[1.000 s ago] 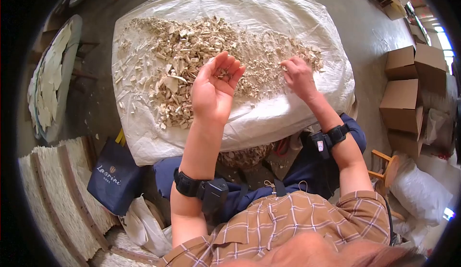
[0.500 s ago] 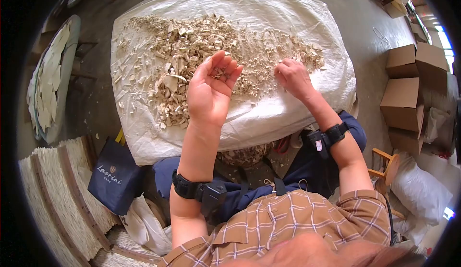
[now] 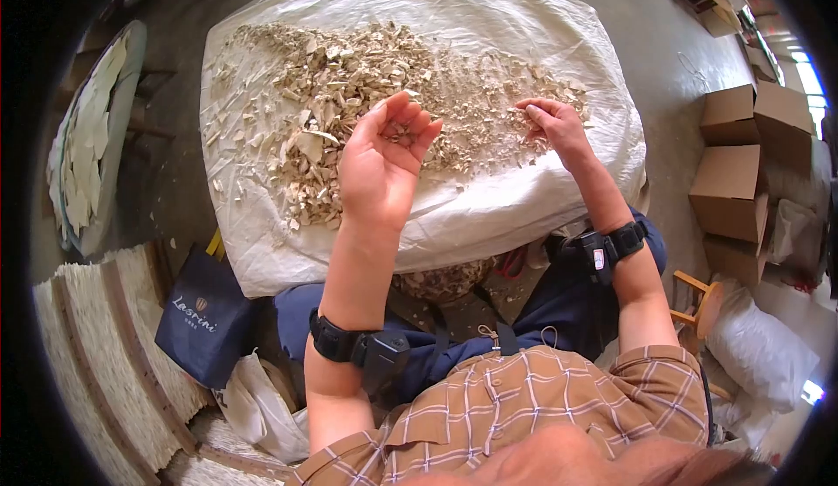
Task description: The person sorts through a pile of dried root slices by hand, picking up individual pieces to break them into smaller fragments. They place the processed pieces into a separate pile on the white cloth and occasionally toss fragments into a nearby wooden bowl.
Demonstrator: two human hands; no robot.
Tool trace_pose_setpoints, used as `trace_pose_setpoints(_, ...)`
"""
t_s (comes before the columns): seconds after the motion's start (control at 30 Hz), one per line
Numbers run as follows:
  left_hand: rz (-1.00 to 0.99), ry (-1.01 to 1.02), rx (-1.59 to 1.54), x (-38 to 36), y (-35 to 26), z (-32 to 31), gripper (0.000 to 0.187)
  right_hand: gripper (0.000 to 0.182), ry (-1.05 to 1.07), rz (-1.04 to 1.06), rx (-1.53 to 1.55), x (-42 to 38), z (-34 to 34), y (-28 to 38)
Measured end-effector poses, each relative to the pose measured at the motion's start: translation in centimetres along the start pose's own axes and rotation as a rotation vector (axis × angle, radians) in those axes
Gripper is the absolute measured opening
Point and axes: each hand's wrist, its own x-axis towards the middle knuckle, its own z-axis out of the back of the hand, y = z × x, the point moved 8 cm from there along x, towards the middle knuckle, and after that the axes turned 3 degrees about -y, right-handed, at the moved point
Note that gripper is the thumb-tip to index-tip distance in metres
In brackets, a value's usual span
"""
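Left hand (image 3: 380, 167) up over near part of white sheet (image 3: 524, 23), palm up, fingers half curled like a cup, w/ a few small bits (image 3: 400, 133) sitting near fingertips. Right hand (image 3: 552, 124) down on right side of sheet, fingers bent & pinched into thin edge of big pile of dry tan chips (image 3: 367, 84); can't tell if any bit is held. Pile spread over middle & left of sheet. Blue bag (image 3: 202, 324) on floor, left of sheet & below it. Brown boxes (image 3: 742, 154) stacked right of sheet. Flat pale slices on tray (image 3: 87, 145) far left of sheet.
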Motion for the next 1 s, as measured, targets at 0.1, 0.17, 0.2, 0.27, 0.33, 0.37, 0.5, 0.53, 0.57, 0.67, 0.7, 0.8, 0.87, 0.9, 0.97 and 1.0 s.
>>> trace_pose_setpoints(0.1,0.027,0.032,0.018,0.7,1.1,0.3,0.019,0.018,0.014,-0.057,0.123,-0.5,-0.3,0.5)
trace_pose_setpoints(0.17,0.084,-0.035,0.121,0.9,2.8,0.8,0.017,0.018,0.033,-0.080,0.185,-0.9,-0.8,1.0)
trace_pose_setpoints(0.2,0.081,-0.035,0.124,1.0,3.6,1.0,0.017,0.019,0.059,-0.053,0.232,-1.1,-1.3,1.5)
trace_pose_setpoints(0.27,0.208,-0.018,0.248,0.5,6.1,0.8,0.018,0.020,0.086,-0.025,0.281,-1.8,-2.5,2.5)
trace_pose_setpoints(0.33,0.246,-0.061,0.298,-0.1,7.5,1.0,0.021,0.020,0.135,0.062,0.269,-2.9,-4.0,3.8)
trace_pose_setpoints(0.37,0.247,-0.071,0.354,-0.2,7.9,1.2,0.021,0.019,0.158,0.080,0.263,-3.4,-4.5,4.3)
trace_pose_setpoints(0.5,0.210,-0.124,0.459,-0.5,8.2,1.8,0.019,0.018,0.255,0.161,0.298,-4.5,-5.8,4.7)
trace_pose_setpoints(0.53,0.190,-0.154,0.488,-0.5,8.1,1.9,0.017,0.018,0.254,0.163,0.299,-4.5,-5.8,4.7)
trace_pose_setpoints(0.57,0.189,-0.153,0.489,-0.4,8.3,2.0,0.017,0.018,0.267,0.153,0.301,-4.6,-6.0,4.5)
trace_pose_setpoints(0.67,0.137,-0.167,0.588,0.0,8.0,2.4,0.015,0.019,0.296,0.135,0.315,-4.7,-6.4,4.5)
trace_pose_setpoints(0.7,0.099,-0.172,0.604,0.1,7.7,2.5,0.014,0.019,0.304,0.128,0.336,-4.6,-6.4,4.4)
trace_pose_setpoints(0.8,0.076,-0.157,0.645,0.5,7.7,2.6,0.012,0.020,0.293,0.120,0.218,-4.4,-6.7,4.2)
trace_pose_setpoints(0.87,0.091,-0.123,0.661,0.8,7.7,2.6,0.012,0.021,0.340,0.091,0.153,-4.6,-7.1,4.0)
trace_pose_setpoints(0.9,0.124,-0.125,0.630,0.9,7.9,2.8,0.011,0.021,0.335,0.116,0.137,-4.6,-7.1,4.0)
trace_pose_setpoints(0.97,0.192,-0.064,0.562,1.0,8.3,3.0,0.009,0.020,0.335,0.162,0.148,-4.7,-7.2,4.0)
trace_pose_setpoints(1.0,0.200,-0.054,0.568,1.0,8.5,3.1,0.009,0.020,0.322,0.164,0.150,-4.6,-6.7,3.9)
